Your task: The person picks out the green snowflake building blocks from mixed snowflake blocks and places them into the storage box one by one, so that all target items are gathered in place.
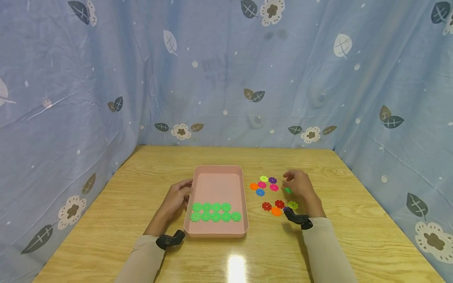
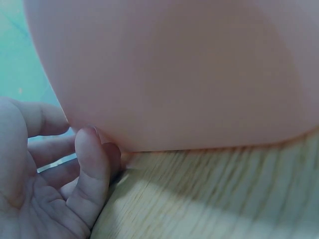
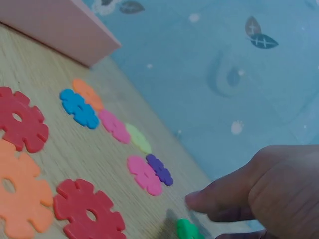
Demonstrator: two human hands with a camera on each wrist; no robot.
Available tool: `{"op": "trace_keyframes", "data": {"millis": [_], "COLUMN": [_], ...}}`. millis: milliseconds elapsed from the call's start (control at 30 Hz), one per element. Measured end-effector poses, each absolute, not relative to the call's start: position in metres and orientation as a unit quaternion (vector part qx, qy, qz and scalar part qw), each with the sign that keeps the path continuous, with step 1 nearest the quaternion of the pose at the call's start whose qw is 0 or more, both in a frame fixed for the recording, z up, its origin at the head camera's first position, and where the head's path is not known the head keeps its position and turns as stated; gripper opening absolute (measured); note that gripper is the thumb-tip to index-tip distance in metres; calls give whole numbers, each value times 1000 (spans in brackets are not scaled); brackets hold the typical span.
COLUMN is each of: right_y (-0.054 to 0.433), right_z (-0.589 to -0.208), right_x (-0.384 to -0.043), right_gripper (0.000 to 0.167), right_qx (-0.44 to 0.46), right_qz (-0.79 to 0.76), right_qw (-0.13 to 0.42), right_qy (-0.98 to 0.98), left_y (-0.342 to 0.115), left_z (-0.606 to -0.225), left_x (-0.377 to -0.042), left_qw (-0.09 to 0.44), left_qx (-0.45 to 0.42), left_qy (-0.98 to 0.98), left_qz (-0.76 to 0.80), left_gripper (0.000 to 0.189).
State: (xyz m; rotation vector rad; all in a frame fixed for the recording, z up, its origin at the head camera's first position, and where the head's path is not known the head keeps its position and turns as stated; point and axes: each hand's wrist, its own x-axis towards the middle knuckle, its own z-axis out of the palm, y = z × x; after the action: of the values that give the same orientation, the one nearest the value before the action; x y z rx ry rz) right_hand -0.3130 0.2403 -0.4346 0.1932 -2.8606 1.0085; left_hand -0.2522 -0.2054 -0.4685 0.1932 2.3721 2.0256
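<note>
A pink tray (image 1: 219, 168) holds several green flower-shaped plastic discs (image 1: 216, 217) in two rows along its near end. My left hand (image 1: 177, 196) rests its loosely bent fingers against the tray's left side; in the left wrist view, the thumb (image 2: 89, 164) and fingertips meet the pink outer wall (image 2: 174, 84). To the right of the tray, my right hand (image 1: 300, 184) hovers over a green disc (image 1: 288, 190), thumb and fingers apart with nothing between them. In the right wrist view, the green disc (image 3: 188, 230) shows partly, just below the fingers.
Between tray and right hand lie loose discs: blue (image 1: 260, 192), pink (image 1: 274, 187), dark purple (image 1: 272, 180) and several more. A nearer group has red (image 1: 267, 206), orange (image 1: 276, 211) and yellow-green (image 1: 293, 205) discs, beside the right wrist's camera. A patterned blue curtain (image 1: 219, 78) encloses the wooden table.
</note>
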Motion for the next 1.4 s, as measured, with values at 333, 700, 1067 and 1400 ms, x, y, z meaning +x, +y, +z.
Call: {"op": "trace_keyframes", "data": {"millis": [333, 700, 1067, 1400], "right_y": [250, 250, 240, 221], "right_z": [-430, -430, -415, -403], "right_x": [-308, -306, -306, -304], "right_gripper": [30, 14, 7, 12], "right_qx": [29, 25, 60, 86], "right_qz": [289, 282, 306, 383], "right_qw": [-6, 2, 44, 53], "right_qy": [-957, -959, -949, -918], "left_y": [-206, -207, -205, -206], "left_z": [-469, -471, -470, -471], "left_x": [-253, -256, -256, -256], "left_qw": [10, 7, -2, -1], "left_qx": [69, 56, 57, 58], "left_qy": [763, 765, 769, 769], "left_qz": [643, 641, 637, 637], "left_gripper": [51, 49, 49, 48]}}
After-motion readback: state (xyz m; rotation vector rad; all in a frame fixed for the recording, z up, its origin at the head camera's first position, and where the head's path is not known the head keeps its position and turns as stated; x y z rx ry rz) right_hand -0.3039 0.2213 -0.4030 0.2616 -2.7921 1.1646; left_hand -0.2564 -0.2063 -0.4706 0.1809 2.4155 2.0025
